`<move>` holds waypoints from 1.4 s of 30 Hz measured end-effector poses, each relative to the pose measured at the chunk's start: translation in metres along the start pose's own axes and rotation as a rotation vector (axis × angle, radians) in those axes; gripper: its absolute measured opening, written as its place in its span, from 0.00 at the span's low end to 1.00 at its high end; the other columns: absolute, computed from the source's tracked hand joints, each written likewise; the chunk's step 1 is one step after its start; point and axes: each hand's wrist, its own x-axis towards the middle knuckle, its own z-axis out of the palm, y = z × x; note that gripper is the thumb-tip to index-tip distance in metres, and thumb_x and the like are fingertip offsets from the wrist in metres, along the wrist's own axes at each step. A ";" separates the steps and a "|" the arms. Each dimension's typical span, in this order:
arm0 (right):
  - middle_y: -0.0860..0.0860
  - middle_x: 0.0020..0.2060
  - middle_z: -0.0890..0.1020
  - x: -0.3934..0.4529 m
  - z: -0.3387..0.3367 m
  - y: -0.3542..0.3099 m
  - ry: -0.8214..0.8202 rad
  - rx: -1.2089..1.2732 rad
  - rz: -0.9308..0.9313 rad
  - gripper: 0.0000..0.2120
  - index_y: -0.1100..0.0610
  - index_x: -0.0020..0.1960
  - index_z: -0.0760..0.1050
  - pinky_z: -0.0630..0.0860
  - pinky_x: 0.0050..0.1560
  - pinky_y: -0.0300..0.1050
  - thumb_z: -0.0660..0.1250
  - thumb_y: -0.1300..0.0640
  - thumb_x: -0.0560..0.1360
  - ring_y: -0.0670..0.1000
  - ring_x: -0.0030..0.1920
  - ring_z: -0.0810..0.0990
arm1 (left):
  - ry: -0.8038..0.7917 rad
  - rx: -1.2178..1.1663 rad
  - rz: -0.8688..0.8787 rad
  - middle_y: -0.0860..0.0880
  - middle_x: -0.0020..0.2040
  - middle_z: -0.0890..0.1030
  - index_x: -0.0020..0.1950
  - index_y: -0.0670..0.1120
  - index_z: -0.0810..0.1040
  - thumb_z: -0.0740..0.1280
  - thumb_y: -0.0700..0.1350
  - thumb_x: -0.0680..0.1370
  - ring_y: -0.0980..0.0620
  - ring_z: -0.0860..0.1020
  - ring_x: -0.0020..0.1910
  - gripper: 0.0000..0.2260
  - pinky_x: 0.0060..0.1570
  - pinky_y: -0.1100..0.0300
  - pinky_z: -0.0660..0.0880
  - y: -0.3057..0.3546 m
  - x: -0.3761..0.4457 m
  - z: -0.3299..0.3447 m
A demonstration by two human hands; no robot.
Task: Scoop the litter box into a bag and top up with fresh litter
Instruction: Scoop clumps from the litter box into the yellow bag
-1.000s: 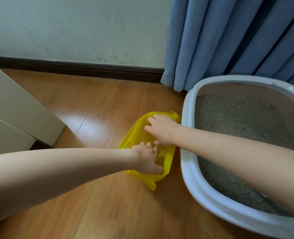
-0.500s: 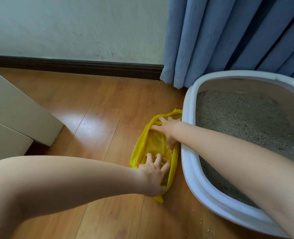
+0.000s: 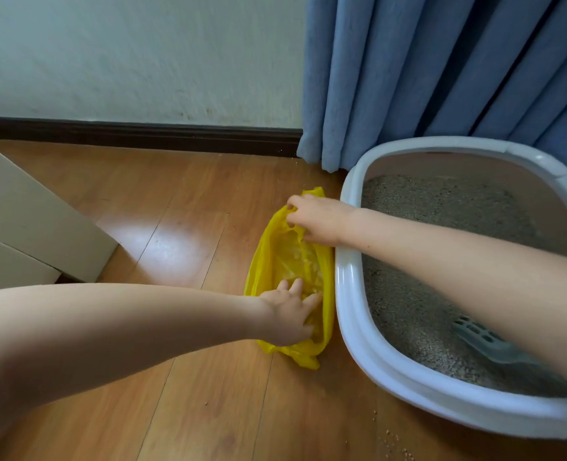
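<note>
Yellow bag (image 3: pixel 269 261) in both hands' grip

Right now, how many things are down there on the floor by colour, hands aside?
Yellow: 1, the bag.
White: 1, the litter box.
Grey: 1, the scoop lying in the litter.
Cream: 1, the cabinet.
Total: 4.
</note>
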 end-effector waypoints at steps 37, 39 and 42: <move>0.48 0.39 0.74 -0.248 -0.026 0.035 -0.765 -0.276 0.578 0.08 0.57 0.53 0.76 0.66 0.27 0.42 0.61 0.62 0.77 0.48 0.33 0.70 | 0.542 0.287 0.594 0.53 0.45 0.78 0.47 0.52 0.78 0.44 0.60 0.80 0.51 0.74 0.52 0.25 0.72 0.49 0.56 0.012 0.022 -0.096; 0.48 0.36 0.72 -0.246 -0.035 0.046 -0.770 -0.262 0.602 0.09 0.55 0.52 0.77 0.68 0.32 0.42 0.59 0.63 0.79 0.47 0.31 0.68 | 0.529 0.273 0.610 0.53 0.47 0.78 0.49 0.52 0.78 0.45 0.59 0.80 0.51 0.73 0.55 0.23 0.73 0.48 0.55 0.011 0.022 -0.094; 0.48 0.33 0.71 -0.249 -0.046 0.073 -0.674 -0.206 0.691 0.11 0.53 0.39 0.69 0.68 0.34 0.39 0.58 0.61 0.79 0.46 0.31 0.67 | 0.569 0.270 0.613 0.53 0.57 0.77 0.59 0.52 0.77 0.46 0.59 0.81 0.50 0.72 0.62 0.23 0.72 0.48 0.57 0.007 0.022 -0.091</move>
